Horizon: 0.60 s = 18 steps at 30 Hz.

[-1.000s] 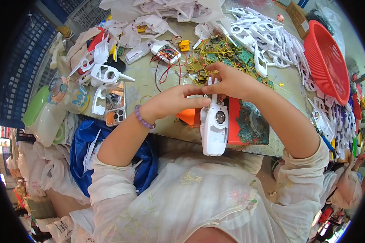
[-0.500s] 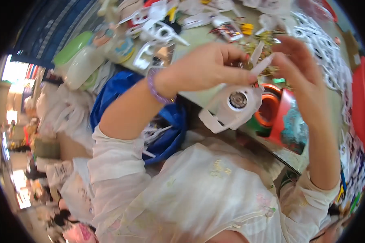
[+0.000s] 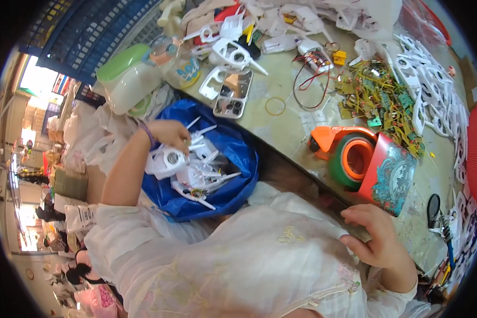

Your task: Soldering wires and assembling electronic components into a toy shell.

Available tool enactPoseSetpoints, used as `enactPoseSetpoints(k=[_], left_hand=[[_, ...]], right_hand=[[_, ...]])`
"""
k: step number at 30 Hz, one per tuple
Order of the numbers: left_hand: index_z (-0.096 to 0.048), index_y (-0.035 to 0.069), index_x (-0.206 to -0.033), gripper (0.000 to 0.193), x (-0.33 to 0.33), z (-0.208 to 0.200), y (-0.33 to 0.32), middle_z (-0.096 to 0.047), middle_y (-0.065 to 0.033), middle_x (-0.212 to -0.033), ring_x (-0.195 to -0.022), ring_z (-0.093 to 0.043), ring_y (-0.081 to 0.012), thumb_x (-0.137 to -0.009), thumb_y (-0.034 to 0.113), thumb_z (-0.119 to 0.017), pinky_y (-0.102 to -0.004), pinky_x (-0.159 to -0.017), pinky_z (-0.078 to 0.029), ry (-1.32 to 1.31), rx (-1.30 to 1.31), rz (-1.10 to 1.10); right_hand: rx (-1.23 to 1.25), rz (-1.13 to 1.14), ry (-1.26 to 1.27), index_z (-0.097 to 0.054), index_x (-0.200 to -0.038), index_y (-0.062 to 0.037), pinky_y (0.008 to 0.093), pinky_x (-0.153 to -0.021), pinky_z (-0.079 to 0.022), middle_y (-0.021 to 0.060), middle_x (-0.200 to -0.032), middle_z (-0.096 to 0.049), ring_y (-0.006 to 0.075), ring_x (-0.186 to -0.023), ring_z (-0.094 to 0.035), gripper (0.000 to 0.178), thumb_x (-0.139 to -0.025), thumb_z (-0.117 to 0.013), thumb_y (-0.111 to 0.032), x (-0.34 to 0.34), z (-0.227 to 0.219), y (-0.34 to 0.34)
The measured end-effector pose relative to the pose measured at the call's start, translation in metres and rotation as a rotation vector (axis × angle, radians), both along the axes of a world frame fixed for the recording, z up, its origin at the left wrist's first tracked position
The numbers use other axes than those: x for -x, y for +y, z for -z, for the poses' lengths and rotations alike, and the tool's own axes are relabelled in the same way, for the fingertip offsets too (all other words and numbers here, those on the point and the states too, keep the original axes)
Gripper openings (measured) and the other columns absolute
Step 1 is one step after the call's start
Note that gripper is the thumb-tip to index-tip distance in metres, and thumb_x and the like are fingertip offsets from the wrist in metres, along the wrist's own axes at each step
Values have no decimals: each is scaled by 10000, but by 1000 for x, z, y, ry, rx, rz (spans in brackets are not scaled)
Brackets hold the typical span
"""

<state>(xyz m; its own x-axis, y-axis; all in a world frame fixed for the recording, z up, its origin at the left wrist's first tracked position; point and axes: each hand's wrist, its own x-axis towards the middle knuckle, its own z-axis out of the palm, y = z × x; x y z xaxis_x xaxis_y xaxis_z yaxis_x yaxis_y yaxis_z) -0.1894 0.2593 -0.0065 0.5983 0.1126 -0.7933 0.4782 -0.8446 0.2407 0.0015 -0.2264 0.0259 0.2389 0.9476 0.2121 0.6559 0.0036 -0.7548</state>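
At the mouth of a blue bag (image 3: 167,199), my left hand (image 3: 167,131) has its fingers curled down over a white plastic housing (image 3: 160,165) with a round grey part in it. The fingertips are partly hidden, and the housing hangs or rests just under them. Several similar white housings (image 3: 199,177) with long narrow tips lie inside the bag. My right hand (image 3: 373,236) is held off the table's near edge at the right, empty, thumb and fingers apart. The nearest thing to it is a red box (image 3: 389,175) with a teal pattern.
An orange tape dispenser (image 3: 334,139) with a green roll stands beside the red box. Behind lie a heap of small wired circuit boards (image 3: 376,90) and a pile of white plastic frames (image 3: 434,87). A phone (image 3: 233,95) lies at the table's edge, near a white-green container (image 3: 127,79).
My left hand has carried the white housing from above the table leftward to the blue bag. My right hand has left the housing and drawn back toward my body.
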Motion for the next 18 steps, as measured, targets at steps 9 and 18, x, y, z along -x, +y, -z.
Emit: enactPoseSetpoints(k=[9,18], left_hand=[[-705,77,-801,347,-33,-18,-31,-675,-108,-767,-728,-642,-281,-688,405,-714,-387,-633,-490,-261,-512,54],[-678,31,-866,273,-113,-34,-55,-662,-98,-721,-655,-619,-160,-814,297,-645,-316,-611,-479,-437,127,122]], right_hand=[[-264,431,227,-601,-990,6,311,-699,-476,146,-900,-636,243,-778,-608,250,-746,-648,-17,30,58,-33],[-479,648,-92,-599,-934,2,312,-628,-475,112,-769,-619,225,-674,-581,159,-776,-620,5,25,79,-44]])
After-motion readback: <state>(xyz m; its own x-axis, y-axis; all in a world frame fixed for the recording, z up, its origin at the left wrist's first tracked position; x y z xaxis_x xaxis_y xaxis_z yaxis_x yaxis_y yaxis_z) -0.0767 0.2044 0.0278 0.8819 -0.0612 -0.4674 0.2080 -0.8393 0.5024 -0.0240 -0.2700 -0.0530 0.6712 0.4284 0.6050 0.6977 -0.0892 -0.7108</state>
